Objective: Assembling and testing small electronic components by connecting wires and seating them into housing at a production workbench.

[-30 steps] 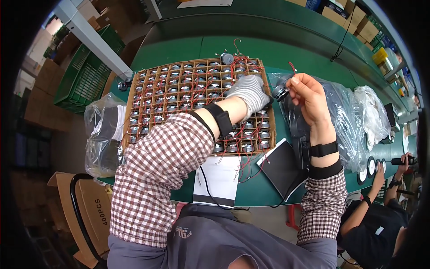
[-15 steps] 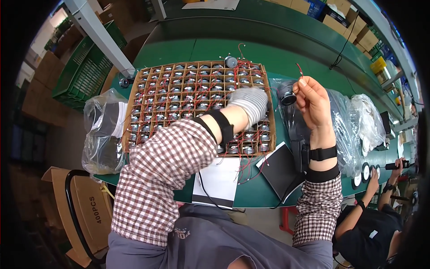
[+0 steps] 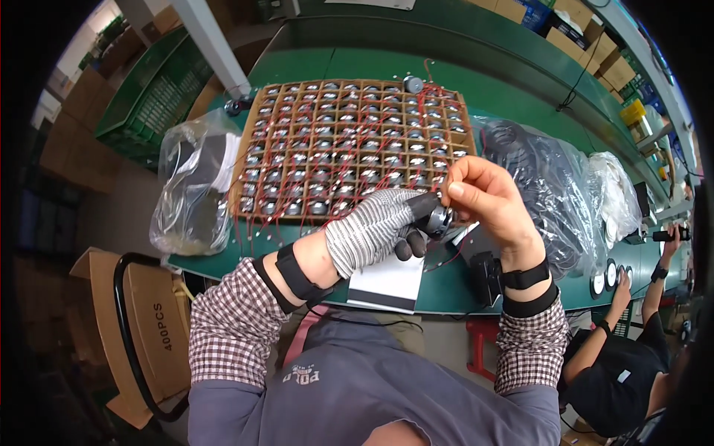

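Observation:
My left hand (image 3: 379, 227), in a striped glove with dark fingertips, grips a small round speaker (image 3: 440, 221) in front of the divided box. My bare right hand (image 3: 487, 201) is just above it with thumb and forefinger pinched together. What lies between those fingertips is too small to make out. Behind both hands stands the cardboard divider box (image 3: 236, 189), its cells filled with many similar speakers trailing red wires. One loose speaker (image 3: 413, 85) rests on top at the box's far right corner.
A clear bag of dark parts (image 3: 547, 193) lies right of the box, another clear bag (image 3: 190, 186) left of it. A white sheet with a dark band (image 3: 383, 286) lies at the near table edge. At the far right a co-worker's hand (image 3: 623, 281) is beside black-and-white rings.
My left hand has come out of the box toward me. My right hand has moved left and down to meet it over the speaker. The view has shifted slightly.

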### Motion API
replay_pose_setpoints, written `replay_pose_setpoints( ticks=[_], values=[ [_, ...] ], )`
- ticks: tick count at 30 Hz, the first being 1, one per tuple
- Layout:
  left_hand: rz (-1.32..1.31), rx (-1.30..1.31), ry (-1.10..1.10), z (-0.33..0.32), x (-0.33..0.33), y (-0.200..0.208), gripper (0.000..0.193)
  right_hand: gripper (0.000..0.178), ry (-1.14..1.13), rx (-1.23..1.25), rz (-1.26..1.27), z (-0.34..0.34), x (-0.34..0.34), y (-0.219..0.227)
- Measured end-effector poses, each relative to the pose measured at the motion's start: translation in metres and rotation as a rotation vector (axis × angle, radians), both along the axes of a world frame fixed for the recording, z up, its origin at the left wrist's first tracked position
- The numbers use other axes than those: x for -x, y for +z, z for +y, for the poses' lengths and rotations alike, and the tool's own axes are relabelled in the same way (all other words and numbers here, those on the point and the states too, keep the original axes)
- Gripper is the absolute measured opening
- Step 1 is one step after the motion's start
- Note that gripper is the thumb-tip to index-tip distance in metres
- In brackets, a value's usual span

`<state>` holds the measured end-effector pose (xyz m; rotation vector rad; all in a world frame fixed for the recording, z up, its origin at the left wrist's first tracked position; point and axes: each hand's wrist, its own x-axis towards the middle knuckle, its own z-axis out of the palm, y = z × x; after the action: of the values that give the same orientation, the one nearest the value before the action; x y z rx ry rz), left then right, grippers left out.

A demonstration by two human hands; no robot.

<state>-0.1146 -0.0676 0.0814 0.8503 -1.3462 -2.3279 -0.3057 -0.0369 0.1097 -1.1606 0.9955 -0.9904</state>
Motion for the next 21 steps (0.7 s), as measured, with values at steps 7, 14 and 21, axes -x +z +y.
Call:
replay_pose_setpoints(
  ticks=[7, 14, 21],
  values=[
    [0.259, -0.336, 0.334, 0.048, -0.052, -0.047, 0.023, 0.008, -0.115, 0.366, 0.35, 0.04, -0.086, -0.02],
    [0.334, -0.132, 0.385, 0.065, -0.092, -0.072, 0.018, 0.01, 0.146, 0.84, 0.677, 0.072, -0.132, -0.042],
    [0.39, -0.371, 0.505, 0.07, -0.122, -0.08, 0.022, 0.011, -0.147, 0.215, 0.466, 0.093, -0.133, -0.064]
  ],
)
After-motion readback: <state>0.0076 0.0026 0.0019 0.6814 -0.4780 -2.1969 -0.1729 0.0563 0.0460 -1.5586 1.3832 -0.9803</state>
